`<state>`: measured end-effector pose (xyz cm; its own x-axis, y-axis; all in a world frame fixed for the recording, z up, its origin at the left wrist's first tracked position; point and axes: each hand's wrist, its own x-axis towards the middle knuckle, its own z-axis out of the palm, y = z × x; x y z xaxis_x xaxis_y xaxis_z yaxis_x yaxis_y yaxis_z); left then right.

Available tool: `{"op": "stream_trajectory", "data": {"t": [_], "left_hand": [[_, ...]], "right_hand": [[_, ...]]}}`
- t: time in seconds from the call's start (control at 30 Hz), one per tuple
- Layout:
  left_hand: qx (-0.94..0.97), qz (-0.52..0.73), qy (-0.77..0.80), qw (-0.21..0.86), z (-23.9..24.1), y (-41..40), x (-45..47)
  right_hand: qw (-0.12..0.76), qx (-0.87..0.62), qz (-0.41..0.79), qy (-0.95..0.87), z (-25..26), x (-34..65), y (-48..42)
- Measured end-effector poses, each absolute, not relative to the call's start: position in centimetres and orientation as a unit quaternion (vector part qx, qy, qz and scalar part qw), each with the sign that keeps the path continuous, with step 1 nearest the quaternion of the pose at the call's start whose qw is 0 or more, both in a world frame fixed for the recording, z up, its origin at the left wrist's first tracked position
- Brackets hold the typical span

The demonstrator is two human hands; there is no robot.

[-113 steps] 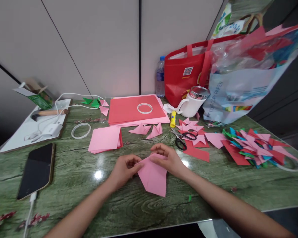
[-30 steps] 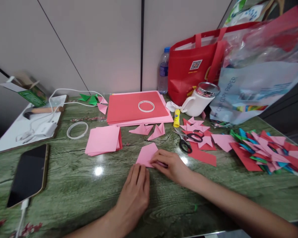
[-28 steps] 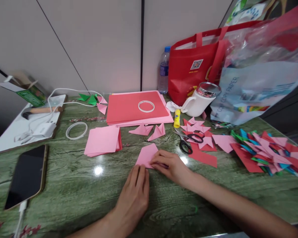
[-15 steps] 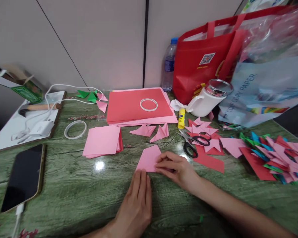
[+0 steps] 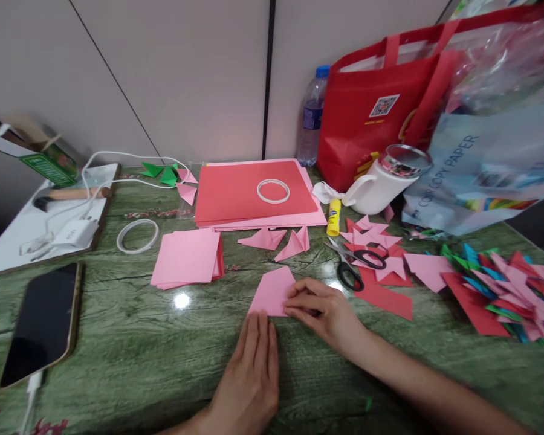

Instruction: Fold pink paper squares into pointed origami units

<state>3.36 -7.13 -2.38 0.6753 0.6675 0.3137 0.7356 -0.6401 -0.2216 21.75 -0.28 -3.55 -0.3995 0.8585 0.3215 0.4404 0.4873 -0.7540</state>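
Observation:
A folded pink paper piece lies flat on the green wood-grain table, just in front of me. My left hand rests palm down with fingers stretched out, its fingertips at the paper's near edge. My right hand has its fingers curled and pressed onto the paper's right side, pinning it to the table. Part of the paper is hidden under my right fingers.
A pink square stack, two folded pink pieces, red sheets with a tape ring, scissors, a glue stick, a white mug, a red bag, a folded-paper heap and a phone surround me.
The pink paper, held up in both hands earlier, now lies flat on the table. My left hand has flattened beside it. Over the last second only the view shifted slightly.

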Motion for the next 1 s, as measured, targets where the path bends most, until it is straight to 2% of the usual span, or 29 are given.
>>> {"op": "stream_trajectory", "data": {"t": [1.0], "left_hand": [[-0.864,-0.123,-0.459,0.166,-2.32,-7.20,3.60]], "right_hand": [[0.351,-0.424,0.293,-0.781,-3.35,21.63,0.03]]}}
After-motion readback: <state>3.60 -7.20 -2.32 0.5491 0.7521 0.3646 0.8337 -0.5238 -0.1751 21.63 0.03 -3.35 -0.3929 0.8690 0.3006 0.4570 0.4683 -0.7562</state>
